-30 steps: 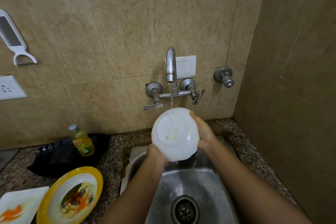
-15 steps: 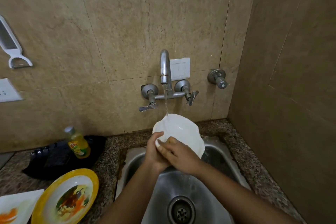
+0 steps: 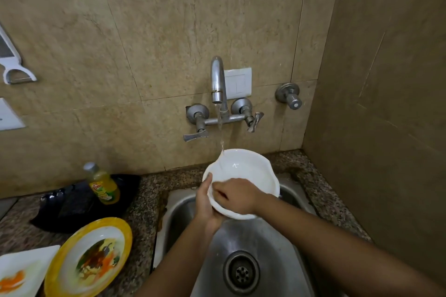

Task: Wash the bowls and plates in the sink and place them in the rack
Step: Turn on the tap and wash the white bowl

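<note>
The yellow bottle (image 3: 103,185) on the counter (image 3: 144,200) left of the sink (image 3: 272,243) carries a red label whose writing is too blurred to read. Above the sink, the white bowl (image 3: 251,171) is tilted under the tap (image 3: 217,79) and its running water. The left hand (image 3: 206,205) has its grip closed on the bowl's left rim, thumb over the edge. The right hand (image 3: 237,196) lies inside the bowl with its fingers bent against the wall; whether its grip holds anything cannot be told. A yellow-rimmed plate (image 3: 89,258) and a white plate (image 3: 21,270) lie left of the sink.
</note>
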